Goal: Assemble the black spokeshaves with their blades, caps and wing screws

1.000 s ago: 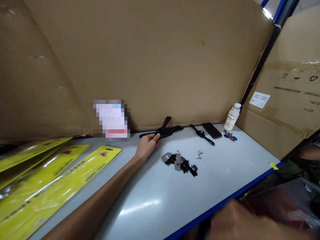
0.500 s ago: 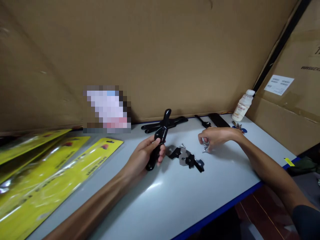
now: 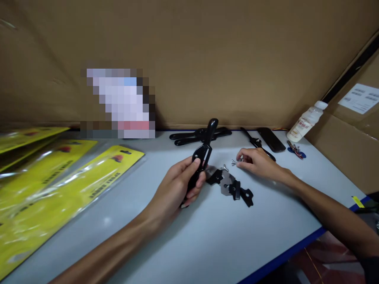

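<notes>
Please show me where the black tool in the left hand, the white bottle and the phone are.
black tool (image 3: pixel 205 150), head view, its middle joint.
white bottle (image 3: pixel 304 123), head view, its body.
phone (image 3: pixel 271 139), head view, its dark face.

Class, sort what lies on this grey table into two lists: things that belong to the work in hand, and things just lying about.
In hand:
left hand gripping black metal handle
right hand touching small silver screws
grey plates with black brackets

Lying about:
yellow packaged cards
white plastic bottle
dark phone
keys

On the table (image 3: pixel 207 244), packets (image 3: pixel 59 189) lie left, brackets (image 3: pixel 232 187) centre, bottle (image 3: pixel 306 120) far right.
</notes>
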Motion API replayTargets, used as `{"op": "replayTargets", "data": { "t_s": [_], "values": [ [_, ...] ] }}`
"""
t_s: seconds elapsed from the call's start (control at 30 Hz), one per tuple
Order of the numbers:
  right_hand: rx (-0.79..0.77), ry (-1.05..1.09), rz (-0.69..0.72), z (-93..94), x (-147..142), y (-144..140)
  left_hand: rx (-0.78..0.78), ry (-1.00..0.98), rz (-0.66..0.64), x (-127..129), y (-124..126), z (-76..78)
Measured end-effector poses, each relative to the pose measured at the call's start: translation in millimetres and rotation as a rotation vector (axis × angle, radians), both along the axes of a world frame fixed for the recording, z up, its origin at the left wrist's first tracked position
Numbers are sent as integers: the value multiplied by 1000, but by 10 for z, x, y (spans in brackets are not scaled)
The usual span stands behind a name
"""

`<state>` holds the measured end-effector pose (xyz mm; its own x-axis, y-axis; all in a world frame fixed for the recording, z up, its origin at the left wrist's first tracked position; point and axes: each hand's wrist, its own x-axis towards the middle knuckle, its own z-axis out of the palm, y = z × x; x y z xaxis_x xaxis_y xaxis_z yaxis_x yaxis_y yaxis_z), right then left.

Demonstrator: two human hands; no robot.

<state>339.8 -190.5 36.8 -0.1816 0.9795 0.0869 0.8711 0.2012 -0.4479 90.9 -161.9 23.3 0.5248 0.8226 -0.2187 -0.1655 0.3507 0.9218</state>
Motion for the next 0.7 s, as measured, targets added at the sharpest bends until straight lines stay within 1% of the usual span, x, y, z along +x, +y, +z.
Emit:
{"op": "replayTargets", "data": {
  "t_s": [0.1, 0.13, 0.17, 0.27, 0.33, 0.4, 0.47, 0.57, 0.7],
  "values": [
    [166, -23, -104, -5, -87, -98, -26, -11, 59, 7, -8, 20],
    [189, -35, -106, 8, -136, -143, -37, -20, 78, 9, -11, 25],
    [181, -49, -80, 24, -194, -191, -48, -29, 95, 11, -12, 30],
    [72, -124, 60, 62, -388, -318, -74, -50, 120, 12, -12, 33],
    [-7, -170, 93, 70, -486, -364, -75, -57, 115, 9, -11, 29],
    [-66, -159, 75, 71, -528, -373, -66, -59, 96, 8, -13, 23],
    [-109, -98, 53, 77, -513, -360, -57, -55, 75, 9, -19, 19],
    [-168, -30, 33, 106, -431, -340, -53, -51, 67, 14, -31, 17],
    [-253, -48, -44, 141, -322, -335, -45, -34, 70, 21, -34, 18]
  ]
}}
